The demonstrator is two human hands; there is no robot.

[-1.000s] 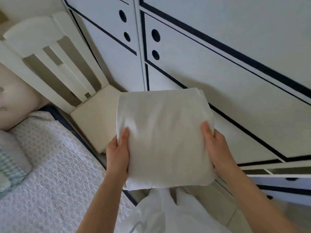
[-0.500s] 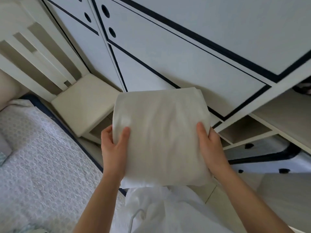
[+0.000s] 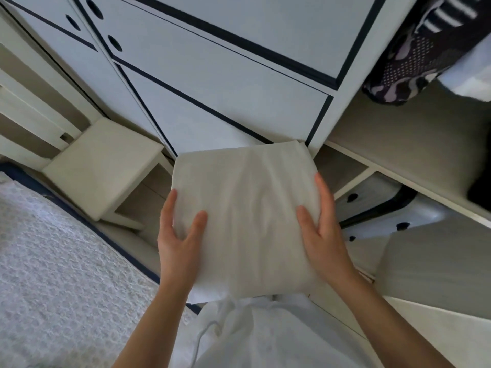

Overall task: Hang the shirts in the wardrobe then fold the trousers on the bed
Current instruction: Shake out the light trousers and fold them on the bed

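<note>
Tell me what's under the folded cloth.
The left hand and right hand hold the folded cloth, thumbs on top; fingers beneath it are mostly hidden. White fabric shows below its near edge.

soft matt cloth bundle (image 3: 247, 208), textured bedspread (image 3: 58, 274), smooth painted wardrobe door (image 3: 225, 83)

Both forearms (image 3: 159, 314) are bare all the way from the left hand (image 3: 178, 245) and right hand (image 3: 324, 243) to the bottom edge. Loose white fabric (image 3: 265, 338) with a thin white cord (image 3: 198, 343) sits below them, can't tell if it's actually worn.
</note>
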